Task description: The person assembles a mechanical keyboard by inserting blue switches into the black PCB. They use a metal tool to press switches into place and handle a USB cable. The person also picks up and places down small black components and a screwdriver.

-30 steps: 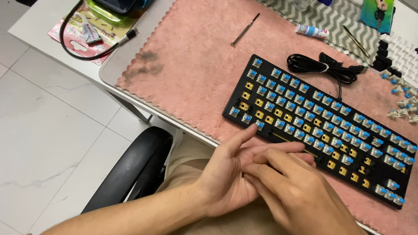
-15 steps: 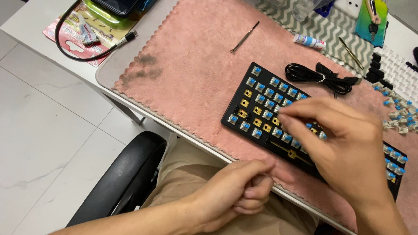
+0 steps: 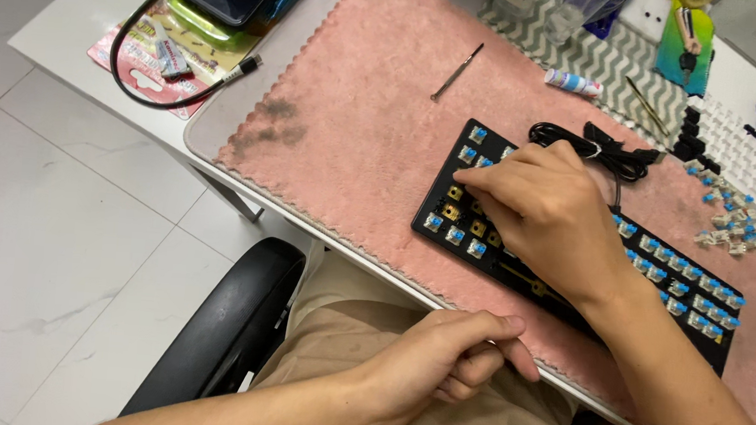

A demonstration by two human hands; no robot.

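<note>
i see my right hand (image 3: pixel 544 212) pressed down over the left end of the black keycap-less keyboard with blue switches (image 3: pixel 661 271), which lies on the pink fleece mat (image 3: pixel 357 139) covering the tabletop. fingertips are pinched at a switch near the corner, though i can't tell if one is gripped. my left hand (image 3: pixel 438 361) rests loosely curled on my lap, holding nothing visible. this looks like switch seating; next calls for straight, even pressure.

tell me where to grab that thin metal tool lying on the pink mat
Take the metal tool at mid-shaft, from above. It lies flat and diagonal on the pink mat, bare mat all round, so a pinch grip across its narrow width, fingers on either long side, looks easiest. The right hand is nearer.
</note>
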